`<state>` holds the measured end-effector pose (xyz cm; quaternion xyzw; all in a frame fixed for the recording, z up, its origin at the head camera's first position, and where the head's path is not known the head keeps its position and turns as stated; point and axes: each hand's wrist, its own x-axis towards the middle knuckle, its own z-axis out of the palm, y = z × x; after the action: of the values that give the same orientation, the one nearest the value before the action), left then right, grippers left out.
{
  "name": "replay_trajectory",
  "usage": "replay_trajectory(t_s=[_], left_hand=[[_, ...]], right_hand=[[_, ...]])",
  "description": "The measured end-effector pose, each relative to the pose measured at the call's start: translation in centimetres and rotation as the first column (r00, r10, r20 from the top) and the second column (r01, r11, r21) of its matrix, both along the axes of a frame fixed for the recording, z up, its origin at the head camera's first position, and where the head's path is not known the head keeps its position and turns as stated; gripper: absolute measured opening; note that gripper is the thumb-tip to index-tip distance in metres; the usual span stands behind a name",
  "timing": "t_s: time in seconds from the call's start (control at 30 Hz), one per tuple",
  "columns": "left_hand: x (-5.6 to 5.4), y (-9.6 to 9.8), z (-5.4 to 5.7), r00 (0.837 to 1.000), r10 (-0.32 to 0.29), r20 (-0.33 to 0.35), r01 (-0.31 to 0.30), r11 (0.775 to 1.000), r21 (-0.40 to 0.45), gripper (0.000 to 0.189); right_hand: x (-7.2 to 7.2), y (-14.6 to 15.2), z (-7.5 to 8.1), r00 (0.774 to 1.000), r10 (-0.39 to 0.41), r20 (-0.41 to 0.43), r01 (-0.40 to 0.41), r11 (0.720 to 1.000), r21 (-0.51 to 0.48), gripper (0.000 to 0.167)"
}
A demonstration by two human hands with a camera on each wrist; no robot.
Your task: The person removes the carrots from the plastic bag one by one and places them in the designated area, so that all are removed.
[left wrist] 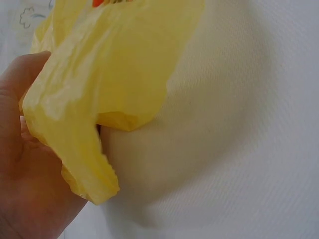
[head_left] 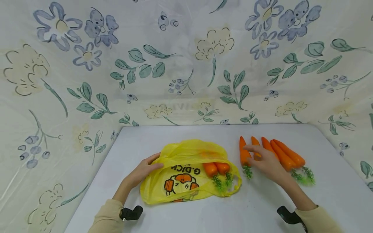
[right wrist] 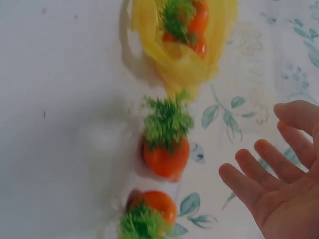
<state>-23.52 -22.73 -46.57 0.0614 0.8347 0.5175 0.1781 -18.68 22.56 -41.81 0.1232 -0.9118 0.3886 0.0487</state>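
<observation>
A person's left hand point(head_left: 146, 167) pinched the left edge of a yellow plastic bag point(head_left: 180, 155) between thumb and fingers. The bag lay on a white table point(head_left: 227, 213), its opening facing right, with two bagged carrots point(head_left: 210, 169) inside, their leafy green tops showing at the mouth. The right hand point(head_left: 267, 163), fingers loosely spread and gripping nothing, hovered over five loose carrots point(head_left: 287, 158) fanned out to the bag's right. Flower-printed sheeting point(head_left: 186, 64) rose behind the table.
</observation>
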Motion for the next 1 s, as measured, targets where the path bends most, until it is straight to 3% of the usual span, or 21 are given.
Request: replay_trajectory(t_s=[0.3,0.73,1.0], left_hand=[[0.1,0.2,0.0,1.000,0.001,-0.008,-0.001,1.000,-0.014,0.070],[0.0,0.3,0.0,1.000,-0.001,-0.004,0.001,1.000,-0.018,0.071],[0.1,0.1,-0.1,1.000,0.010,-0.004,-0.010,1.000,-0.021,0.071]], right_hand=[[0.5,-2.9,-1.0,0.995,0.090,-0.030,-0.092,0.995,-0.039,0.034],[1.0,-5.0,-1.1,0.983,0.176,0.048,-0.168,0.975,-0.147,0.038],[1.4,-6.9,-1.6,0.961,0.254,0.110,-0.232,0.956,-0.177,0.043]])
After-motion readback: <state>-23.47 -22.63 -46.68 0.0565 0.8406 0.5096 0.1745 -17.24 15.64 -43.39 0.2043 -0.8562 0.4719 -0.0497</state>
